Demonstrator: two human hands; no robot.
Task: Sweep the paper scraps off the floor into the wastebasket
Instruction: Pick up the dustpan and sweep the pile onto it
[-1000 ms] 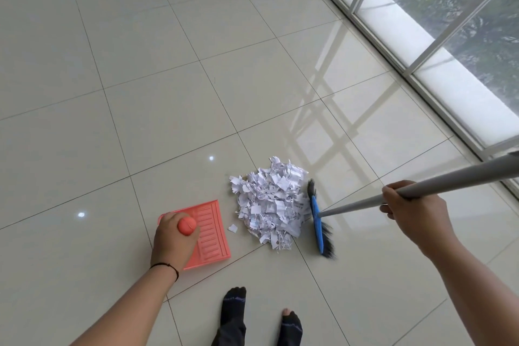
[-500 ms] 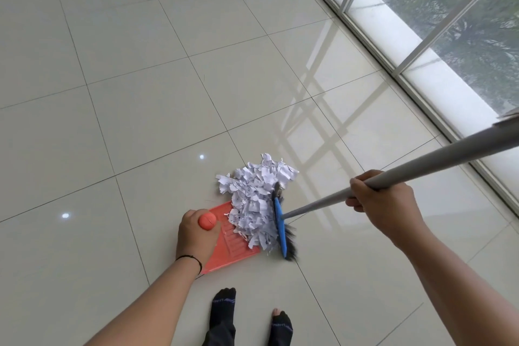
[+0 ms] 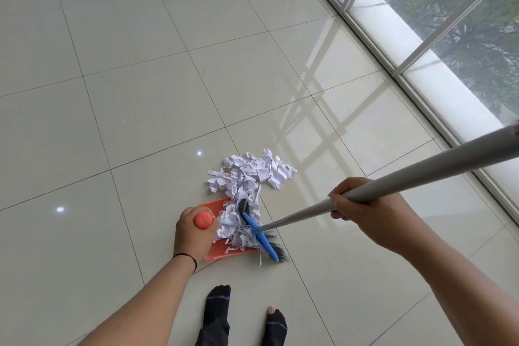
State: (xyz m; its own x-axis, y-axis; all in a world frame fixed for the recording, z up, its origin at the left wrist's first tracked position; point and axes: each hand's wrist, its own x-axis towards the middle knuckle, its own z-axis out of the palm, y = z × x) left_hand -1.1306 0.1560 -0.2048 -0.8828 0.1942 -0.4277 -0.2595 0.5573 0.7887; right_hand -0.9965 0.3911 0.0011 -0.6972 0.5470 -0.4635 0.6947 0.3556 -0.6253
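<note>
Head view: left hand [image 3: 191, 233] is gripping the dustpan [image 3: 224, 252] by its round orange handle, fingers curled around it. Right hand [image 3: 365, 212] is clenching the grey broom [image 3: 262, 239] pole. Blue broom head is lying over the pan's right side, pressing into the paper scraps [image 3: 247, 191]. Part of the pile is sitting on the pan; the rest is trailing farther away on the tiled floor [image 3: 140, 93]. Window [image 3: 449, 36] is running along the right.

Indoor room (home or office unclear); glossy tiled floor [image 3: 140, 93]; floor-to-ceiling windows [image 3: 449, 22]
</note>
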